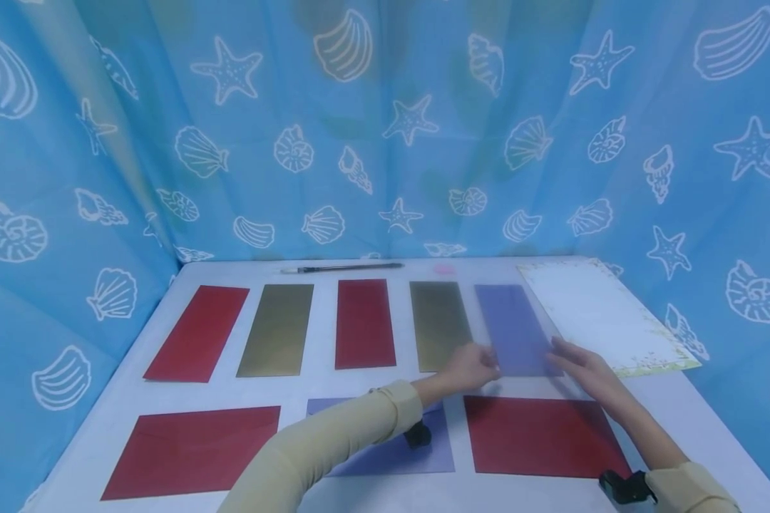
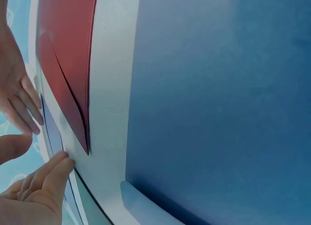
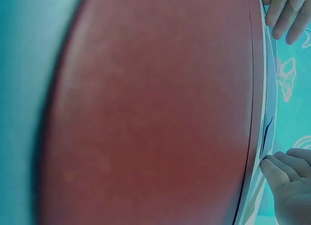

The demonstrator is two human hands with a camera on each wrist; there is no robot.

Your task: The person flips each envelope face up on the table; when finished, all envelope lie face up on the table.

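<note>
A purple envelope (image 1: 513, 324) lies upright in the back row, flat on the white table. My left hand (image 1: 468, 367) is at its lower left corner, fingertips on or just beside the edge; part of the gold envelope (image 1: 439, 313) beside it is covered by this hand. My right hand (image 1: 584, 367) reaches the envelope's lower right edge with extended fingers. In the left wrist view, the left hand (image 2: 41, 188) has its thumb apart from its fingers. The right wrist view shows the right hand's (image 3: 291, 179) fingertips by the edge.
More envelopes lie around: red (image 1: 195, 335), gold (image 1: 276, 331) and red (image 1: 364, 324) behind, with red (image 1: 192, 449), purple (image 1: 423, 456) and red (image 1: 545, 434) in front. A bordered white sheet (image 1: 603, 313), a pen-like brush (image 1: 349, 268) and a pink piece (image 1: 445, 269) lie farther back.
</note>
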